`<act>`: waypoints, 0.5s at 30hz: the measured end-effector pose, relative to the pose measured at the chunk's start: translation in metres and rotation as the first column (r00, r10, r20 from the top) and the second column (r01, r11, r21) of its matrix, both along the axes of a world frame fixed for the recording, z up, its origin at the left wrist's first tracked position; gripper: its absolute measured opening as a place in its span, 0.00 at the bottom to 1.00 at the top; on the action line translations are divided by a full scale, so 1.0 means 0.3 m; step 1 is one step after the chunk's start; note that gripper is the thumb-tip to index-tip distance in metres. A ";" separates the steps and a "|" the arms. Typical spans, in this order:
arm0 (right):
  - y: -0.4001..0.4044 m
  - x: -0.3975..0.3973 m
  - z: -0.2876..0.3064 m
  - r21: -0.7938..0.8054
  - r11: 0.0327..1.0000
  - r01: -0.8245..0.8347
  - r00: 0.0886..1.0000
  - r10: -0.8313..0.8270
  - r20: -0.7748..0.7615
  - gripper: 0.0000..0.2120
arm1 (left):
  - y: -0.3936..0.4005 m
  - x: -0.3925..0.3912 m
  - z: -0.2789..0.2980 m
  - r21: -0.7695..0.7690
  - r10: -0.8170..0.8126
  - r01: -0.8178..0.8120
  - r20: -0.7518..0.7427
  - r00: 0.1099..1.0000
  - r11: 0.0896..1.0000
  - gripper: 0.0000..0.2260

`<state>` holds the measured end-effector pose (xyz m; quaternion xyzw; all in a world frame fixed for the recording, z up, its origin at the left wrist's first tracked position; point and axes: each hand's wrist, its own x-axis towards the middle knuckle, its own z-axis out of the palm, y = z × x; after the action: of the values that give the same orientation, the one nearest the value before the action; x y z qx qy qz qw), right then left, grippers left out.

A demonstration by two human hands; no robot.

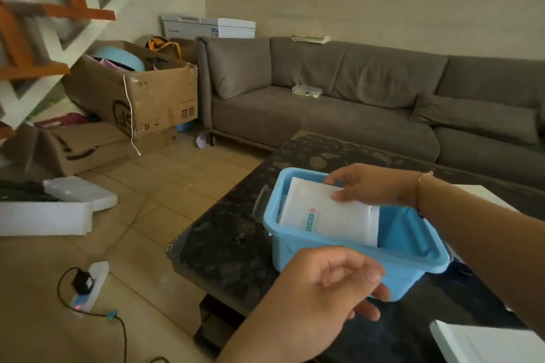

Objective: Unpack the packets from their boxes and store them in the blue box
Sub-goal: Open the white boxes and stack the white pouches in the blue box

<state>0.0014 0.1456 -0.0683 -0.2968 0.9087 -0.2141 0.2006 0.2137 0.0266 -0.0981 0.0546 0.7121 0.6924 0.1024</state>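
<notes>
Head view: the blue box (348, 247) sits on the dark worktop (230, 239). The right hand (374, 186), at its 12 o'clock, pinches a white packet (330, 215) standing tilted inside. The left hand (327, 286), at 6 o'clock, has loosely curled fingers holding nothing.
</notes>
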 end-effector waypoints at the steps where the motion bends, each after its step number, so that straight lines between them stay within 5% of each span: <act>1: -0.012 0.006 -0.010 -0.015 1.000 -0.001 0.999 0.001 -0.035 0.08 | 0.000 0.001 0.001 0.001 0.005 -0.005 0.002 1.000 1.000 0.15; 7: -0.042 0.042 -0.067 0.087 0.995 -0.045 0.946 0.070 -0.318 0.12 | 0.003 -0.004 0.002 0.018 0.015 -0.015 0.008 1.000 1.000 0.11; 15: -0.049 0.085 -0.110 0.153 0.984 -0.093 0.934 0.140 -0.328 0.20 | 0.017 -0.010 -0.012 0.023 0.010 -0.010 0.012 1.000 1.000 0.09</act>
<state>0.0268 0.1308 -0.1013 -0.3683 0.9228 -0.0860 0.0741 0.2106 0.0318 -0.1016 0.0481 0.7039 0.7012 0.1025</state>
